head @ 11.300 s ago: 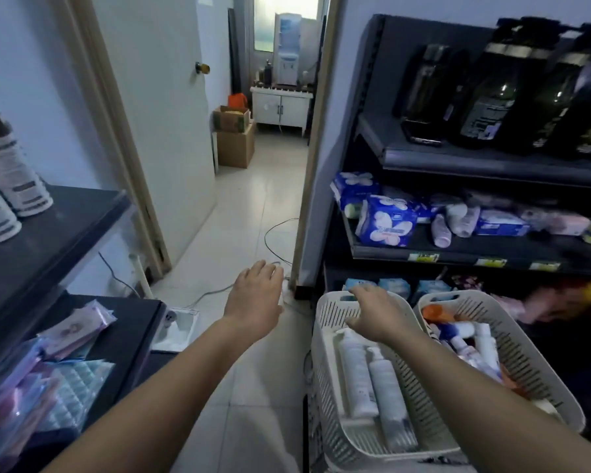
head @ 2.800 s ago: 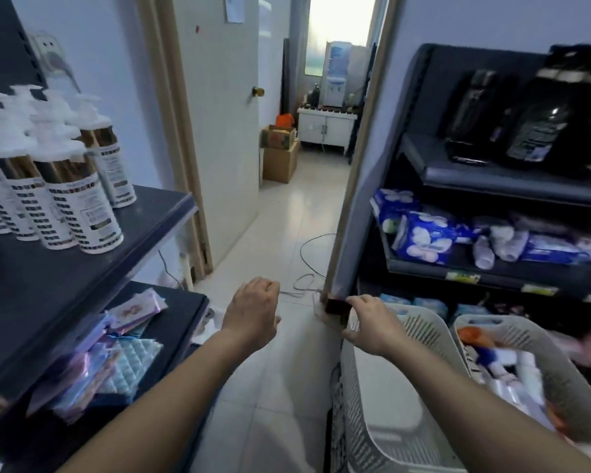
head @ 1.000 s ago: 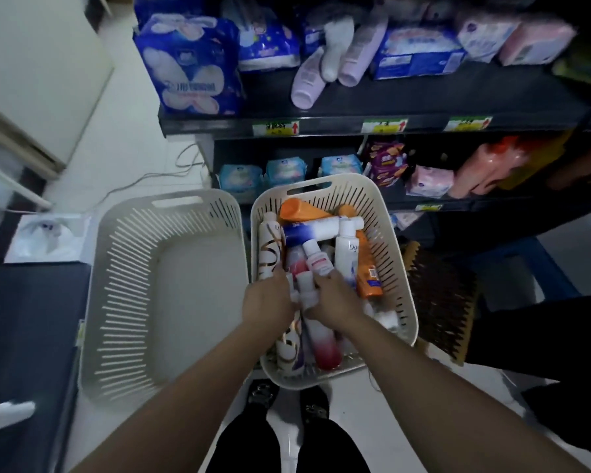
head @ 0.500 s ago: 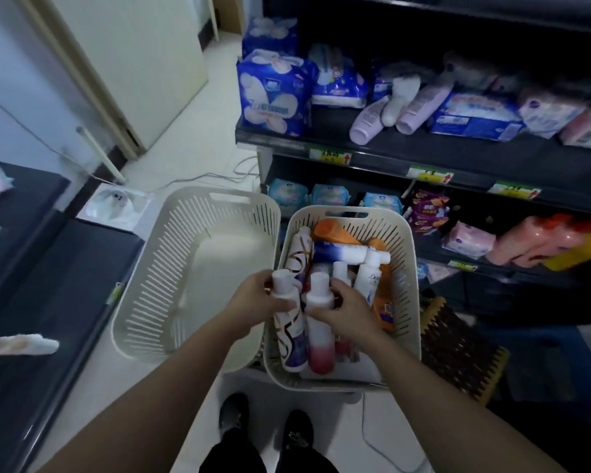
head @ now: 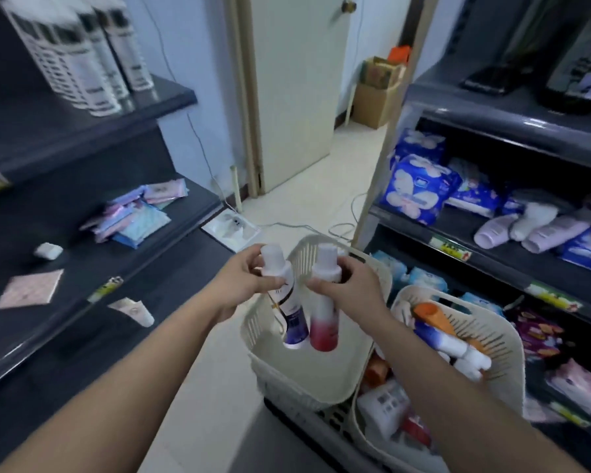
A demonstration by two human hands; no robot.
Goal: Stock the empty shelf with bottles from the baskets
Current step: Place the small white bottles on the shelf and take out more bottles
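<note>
Centre of frame: the left hand (head: 241,283) has its fingers closed round the upper part of a white-capped bottle with a purple base (head: 289,314). The right hand (head: 350,290) has its fingers closed round the upper part of a white-capped bottle with a pink-red base (head: 325,319). The 2 bottles are upright and side by side; whether they touch cannot be told. Both are held above the empty cream basket (head: 270,324) at lower centre. Just right of it, a 2nd cream basket (head: 502,346) holds a heap of mixed bottles (head: 454,346), orange and white among them.

Left of frame: dark shelf (head: 82,240) with a few flat sachets (head: 133,216). Upper left: row of pump bottles (head: 82,59), blurred. Right of frame: shelves with blue packs (head: 418,189) and lilac bottles (head: 495,232).
</note>
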